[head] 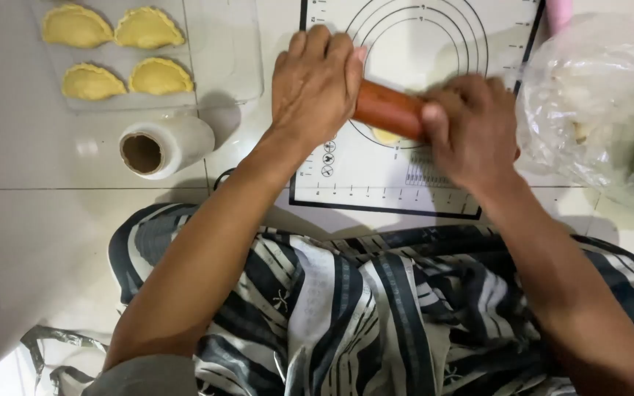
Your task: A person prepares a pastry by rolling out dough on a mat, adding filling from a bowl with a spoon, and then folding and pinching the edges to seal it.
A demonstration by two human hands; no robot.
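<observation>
**Around the work area**

I see four crimped yellow pastries (115, 53) lying on a clear tray (221, 66) at upper left. Just below it lies a roll of clear film (164, 145) on the white tiled floor (31, 220). At right sits a crumpled clear plastic bag (596, 95); striped cloth (376, 308) fills the foreground.

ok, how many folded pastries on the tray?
4, in two rows at upper left on the tray: back-left pastry, back-right pastry, front-left pastry, front-right pastry. None looks hidden, though the frame's top edge cuts the tray off.
</observation>
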